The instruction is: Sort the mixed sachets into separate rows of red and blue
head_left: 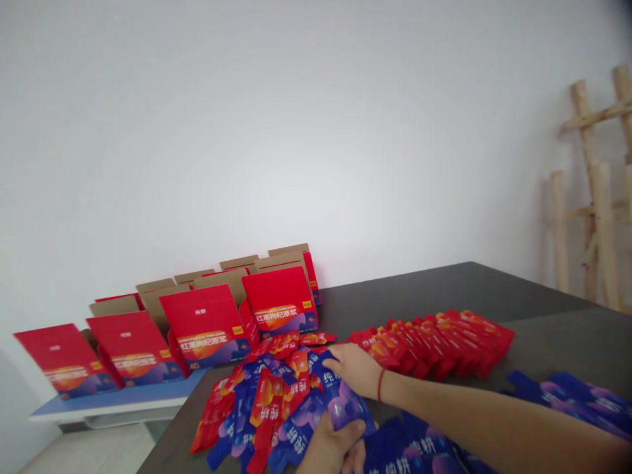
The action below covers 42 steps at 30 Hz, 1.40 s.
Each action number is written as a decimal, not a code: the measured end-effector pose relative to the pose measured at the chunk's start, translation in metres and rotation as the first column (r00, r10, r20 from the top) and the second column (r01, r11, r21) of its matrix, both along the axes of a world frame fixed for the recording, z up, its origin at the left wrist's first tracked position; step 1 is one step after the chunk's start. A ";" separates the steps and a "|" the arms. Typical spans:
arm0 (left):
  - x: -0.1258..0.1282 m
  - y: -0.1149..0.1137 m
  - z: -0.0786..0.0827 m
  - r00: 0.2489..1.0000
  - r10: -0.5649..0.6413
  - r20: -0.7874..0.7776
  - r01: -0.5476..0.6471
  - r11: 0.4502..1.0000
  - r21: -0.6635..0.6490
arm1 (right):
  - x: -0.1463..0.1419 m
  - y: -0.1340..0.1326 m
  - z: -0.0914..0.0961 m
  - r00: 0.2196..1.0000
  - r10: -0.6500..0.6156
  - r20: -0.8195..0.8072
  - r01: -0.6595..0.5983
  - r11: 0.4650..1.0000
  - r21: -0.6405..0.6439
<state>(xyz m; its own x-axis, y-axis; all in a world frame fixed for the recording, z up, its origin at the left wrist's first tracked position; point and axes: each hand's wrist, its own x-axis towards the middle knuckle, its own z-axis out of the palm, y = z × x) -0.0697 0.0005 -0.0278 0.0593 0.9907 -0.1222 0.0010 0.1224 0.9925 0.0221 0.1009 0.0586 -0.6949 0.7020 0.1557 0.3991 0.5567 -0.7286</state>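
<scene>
Between my two hands is a blue sachet (346, 403) with purple round shapes and white lettering. My left hand (332, 446) is closed on its lower end, thumb on top. At its upper end, the fingers of my right hand (359, 368) are closed on the edge; a thin red cord circles that wrist. Just left lies a mixed heap of red sachets (266, 401) and blue sachets (296, 431). Overlapping red sachets (439, 342) form a long row beyond my right forearm. More blue sachets (419, 454) lie below that forearm, partly hidden by it.
Open red cartons (207, 329) with raised flaps stand in rows at the left, several on a blue-topped surface (123, 393). The dark table (395, 286) runs back to a white wall. A wooden pole frame (595, 197) stands at the far right.
</scene>
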 end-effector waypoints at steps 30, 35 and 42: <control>-0.007 0.006 0.000 0.978 0.115 -0.173 -0.091 0.986 0.142 | 0.153 -0.030 -0.033 0.804 -0.231 0.547 0.054 0.946 0.320; -0.006 0.004 0.003 0.977 0.138 -0.162 -0.113 0.981 0.155 | 0.150 -0.043 -0.035 0.710 -0.396 0.582 -0.045 0.800 0.599; -0.005 0.007 -0.002 0.975 0.163 -0.148 -0.136 0.975 0.176 | 0.154 -0.049 -0.057 0.796 -0.368 0.481 -0.153 0.646 0.748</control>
<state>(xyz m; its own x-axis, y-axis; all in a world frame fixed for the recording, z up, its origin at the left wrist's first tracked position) -0.0748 0.0078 -0.0299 -0.0983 0.9941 0.0467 0.1559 -0.0310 0.9873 0.1760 0.0521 0.0016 -0.7520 0.6046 0.2625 0.6589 0.7003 0.2746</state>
